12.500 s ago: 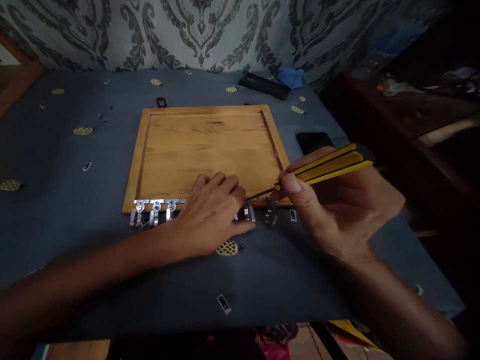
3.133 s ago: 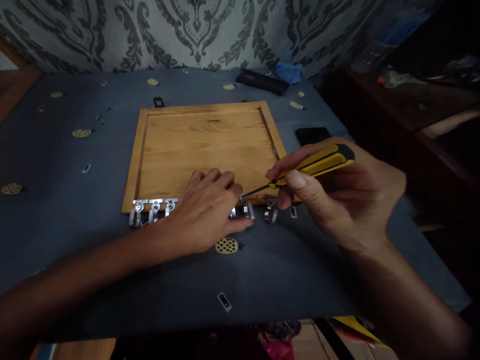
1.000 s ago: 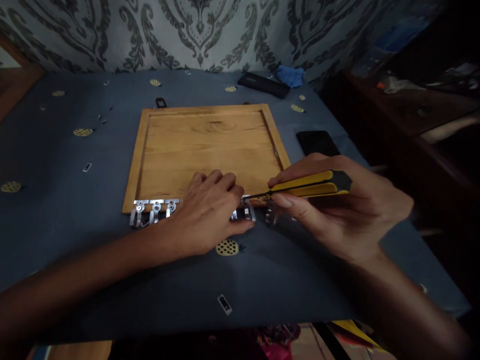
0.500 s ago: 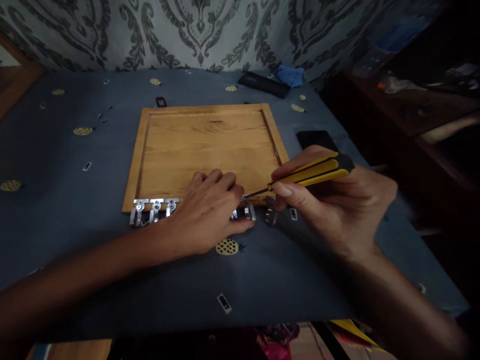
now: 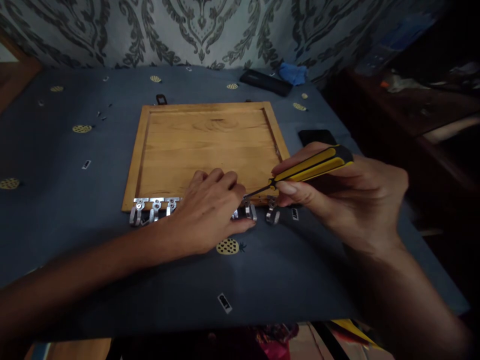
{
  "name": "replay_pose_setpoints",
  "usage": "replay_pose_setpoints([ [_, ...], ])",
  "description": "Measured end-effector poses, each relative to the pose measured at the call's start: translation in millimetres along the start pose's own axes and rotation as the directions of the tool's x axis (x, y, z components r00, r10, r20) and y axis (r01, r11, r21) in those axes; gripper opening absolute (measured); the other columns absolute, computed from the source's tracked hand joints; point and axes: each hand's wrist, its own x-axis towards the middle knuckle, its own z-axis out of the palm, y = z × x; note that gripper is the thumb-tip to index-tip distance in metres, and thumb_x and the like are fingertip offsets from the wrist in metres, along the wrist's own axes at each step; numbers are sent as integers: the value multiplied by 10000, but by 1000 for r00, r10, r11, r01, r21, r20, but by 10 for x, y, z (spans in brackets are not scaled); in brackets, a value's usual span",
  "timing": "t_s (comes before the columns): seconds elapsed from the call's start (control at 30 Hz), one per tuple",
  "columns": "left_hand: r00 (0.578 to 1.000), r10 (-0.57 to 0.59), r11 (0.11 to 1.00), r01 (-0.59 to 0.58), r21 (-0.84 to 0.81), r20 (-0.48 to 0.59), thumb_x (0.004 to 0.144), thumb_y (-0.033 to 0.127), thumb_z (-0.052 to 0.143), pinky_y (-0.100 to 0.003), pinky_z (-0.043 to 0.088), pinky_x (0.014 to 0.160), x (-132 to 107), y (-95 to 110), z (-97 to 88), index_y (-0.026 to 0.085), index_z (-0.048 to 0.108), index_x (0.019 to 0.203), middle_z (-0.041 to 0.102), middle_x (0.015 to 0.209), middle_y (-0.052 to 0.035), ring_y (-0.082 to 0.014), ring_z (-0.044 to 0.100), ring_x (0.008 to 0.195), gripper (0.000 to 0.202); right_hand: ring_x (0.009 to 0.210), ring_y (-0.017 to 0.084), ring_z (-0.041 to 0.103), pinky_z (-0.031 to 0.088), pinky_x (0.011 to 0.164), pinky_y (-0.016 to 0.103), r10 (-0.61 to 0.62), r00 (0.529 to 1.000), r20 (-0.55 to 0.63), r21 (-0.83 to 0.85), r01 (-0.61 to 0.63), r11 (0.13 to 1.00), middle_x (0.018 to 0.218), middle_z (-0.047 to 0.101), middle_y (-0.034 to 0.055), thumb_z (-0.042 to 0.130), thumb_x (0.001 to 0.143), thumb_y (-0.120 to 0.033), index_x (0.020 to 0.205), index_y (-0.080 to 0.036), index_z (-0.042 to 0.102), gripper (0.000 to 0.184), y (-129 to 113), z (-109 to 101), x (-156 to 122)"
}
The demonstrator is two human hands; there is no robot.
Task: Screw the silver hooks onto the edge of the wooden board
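A square wooden board [image 5: 210, 145] lies on a blue cloth [image 5: 56, 200]. Along its near edge runs a row of metal hooks [image 5: 153, 210]. My left hand [image 5: 210, 212] rests curled over the middle of that row, pressing down on a hook; its fingers hide what lies beneath. My right hand [image 5: 348, 200] grips a yellow and black screwdriver [image 5: 311, 165]. The screwdriver's thin tip reaches left to a hook [image 5: 247, 207] at my left fingertips. One more hook [image 5: 272, 212] sits just right of it.
A black phone [image 5: 315, 136] lies right of the board. A black case [image 5: 265, 82] and a blue rag [image 5: 293, 74] sit at the far edge by the patterned wall. Small screws [image 5: 101, 116] lie far left. Dark wooden furniture [image 5: 412, 115] stands on the right.
The screwdriver handle has tilted up and down and rolled in my right fingers while its tip stays at the same hook. My left hand has stayed put.
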Motion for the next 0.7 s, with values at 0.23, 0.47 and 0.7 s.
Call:
replay_pose_setpoints([
  [0.23, 1000, 0, 1000, 0, -4, -1, 910, 490, 641, -433, 410, 891, 0, -2, -3, 147, 664, 1115, 631, 1098, -89, -298, 546, 1078, 400, 666, 172, 672, 506, 518, 308, -17, 997, -72, -149, 6, 989, 807, 713, -16, 798, 795, -251, 833, -282, 725, 87, -21, 74, -35],
  [0.47, 1000, -3, 1000, 3, 2, -3, 906, 498, 643, -437, 410, 896, 6, -1, 12, 149, 667, 1112, 631, 1085, -91, -301, 542, 1083, 406, 559, 154, 606, 432, 498, 318, -94, 994, -63, -264, 74, 962, 696, 656, -23, 788, 806, -303, 796, -267, 696, 99, -44, 76, -16],
  [0.7, 1000, -6, 1000, 6, 6, 5, 905, 485, 651, -437, 415, 897, 8, 8, 4, 151, 668, 1106, 635, 1101, -93, -298, 544, 1083, 391, 620, 166, 623, 459, 529, 320, -102, 993, -67, -211, 86, 974, 750, 684, -12, 799, 794, -271, 784, -275, 696, 104, -14, 80, -27],
])
